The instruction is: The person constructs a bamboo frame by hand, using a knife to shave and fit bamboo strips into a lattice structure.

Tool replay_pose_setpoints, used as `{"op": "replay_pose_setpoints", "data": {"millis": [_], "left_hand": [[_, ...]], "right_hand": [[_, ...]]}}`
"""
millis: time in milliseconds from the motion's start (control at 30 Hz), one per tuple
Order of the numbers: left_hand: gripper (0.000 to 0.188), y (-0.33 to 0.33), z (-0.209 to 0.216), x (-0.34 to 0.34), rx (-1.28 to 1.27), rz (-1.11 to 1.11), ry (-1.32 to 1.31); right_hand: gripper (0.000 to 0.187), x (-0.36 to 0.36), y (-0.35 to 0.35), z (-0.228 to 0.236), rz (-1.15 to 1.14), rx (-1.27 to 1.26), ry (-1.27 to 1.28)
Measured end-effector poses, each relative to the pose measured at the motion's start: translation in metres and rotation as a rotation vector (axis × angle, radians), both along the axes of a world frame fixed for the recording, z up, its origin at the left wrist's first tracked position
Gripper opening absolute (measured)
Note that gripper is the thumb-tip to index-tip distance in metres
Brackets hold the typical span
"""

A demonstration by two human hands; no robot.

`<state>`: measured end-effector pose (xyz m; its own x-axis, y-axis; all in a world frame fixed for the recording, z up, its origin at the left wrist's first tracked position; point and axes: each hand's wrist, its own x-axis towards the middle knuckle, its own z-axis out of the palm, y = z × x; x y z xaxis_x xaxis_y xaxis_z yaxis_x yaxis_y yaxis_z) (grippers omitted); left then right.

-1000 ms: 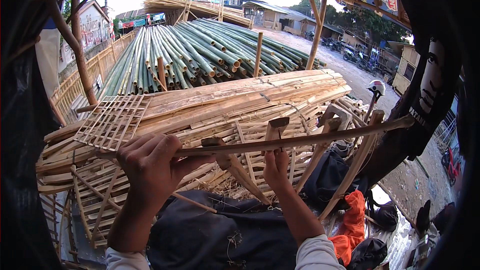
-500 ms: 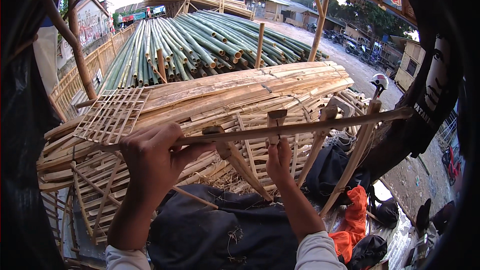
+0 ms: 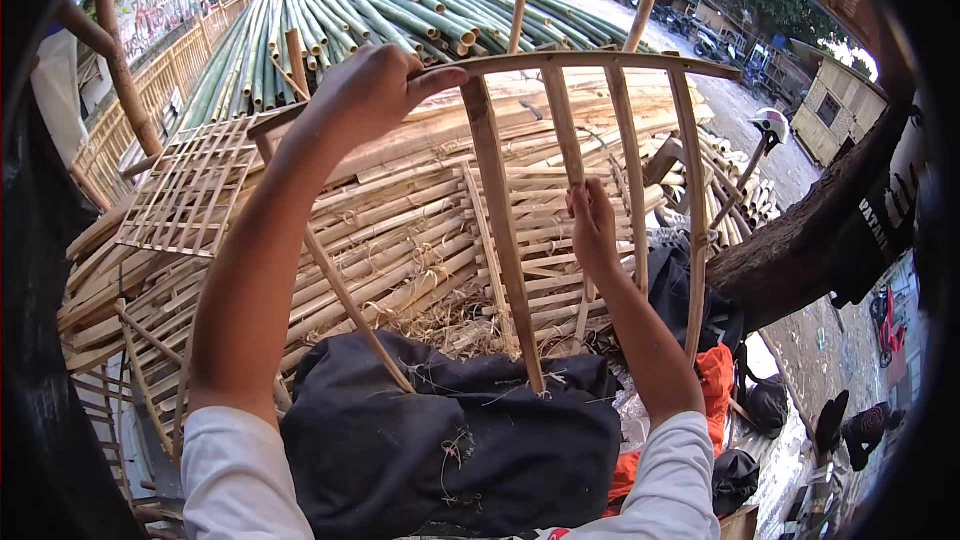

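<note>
A bamboo rack is held upright in front of me, with a long, slightly bowed bamboo strip (image 3: 610,61) across its top. Several narrow slats (image 3: 497,210) hang down from that strip. My left hand (image 3: 365,90) is closed around the strip toward its left end, the thumb lying along it. Lower down, my right hand (image 3: 594,225) is wrapped around one bamboo slat (image 3: 563,130) near the middle of the rack. The lower ends of some slats reach a dark cloth (image 3: 450,440) over my lap, which has shavings on it.
Split bamboo pieces (image 3: 400,210) lie piled just beyond, with a small bamboo lattice (image 3: 190,190) on the left. Green bamboo poles (image 3: 380,10) are stacked farther back. A tree trunk (image 3: 790,260) leans at right, near an orange cloth (image 3: 714,385) and a white helmet (image 3: 771,123).
The rack's top strip has risen, and its slats now show at length below it. My left hand went up with the strip; my right hand now grips farther down a slat.
</note>
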<state>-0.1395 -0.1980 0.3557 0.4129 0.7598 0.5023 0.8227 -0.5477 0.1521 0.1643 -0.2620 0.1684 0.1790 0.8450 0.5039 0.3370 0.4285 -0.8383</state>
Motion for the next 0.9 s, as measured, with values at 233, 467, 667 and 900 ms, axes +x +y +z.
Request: {"op": "replay_pose_setpoints", "data": {"millis": [233,467,667,900], "left_hand": [[0.097,0.13,-0.103,0.039,-0.286,-0.042,0.094],[0.084,0.21,-0.201,0.03,-0.541,-0.05,0.104],[0.088,0.262,-0.26,0.041,-0.591,0.014,0.113],[0.082,0.282,-0.294,0.073,-0.834,0.053,0.247]], "right_hand": [[0.024,0.039,0.056,-0.093,0.012,-0.279,0.137],[0.026,0.031,0.085,-0.154,-0.082,-0.311,-0.043],[0.034,0.025,0.111,-0.135,-0.08,-0.496,-0.125],[0.033,0.038,0.111,-0.176,-0.124,-0.649,-0.101]]}}
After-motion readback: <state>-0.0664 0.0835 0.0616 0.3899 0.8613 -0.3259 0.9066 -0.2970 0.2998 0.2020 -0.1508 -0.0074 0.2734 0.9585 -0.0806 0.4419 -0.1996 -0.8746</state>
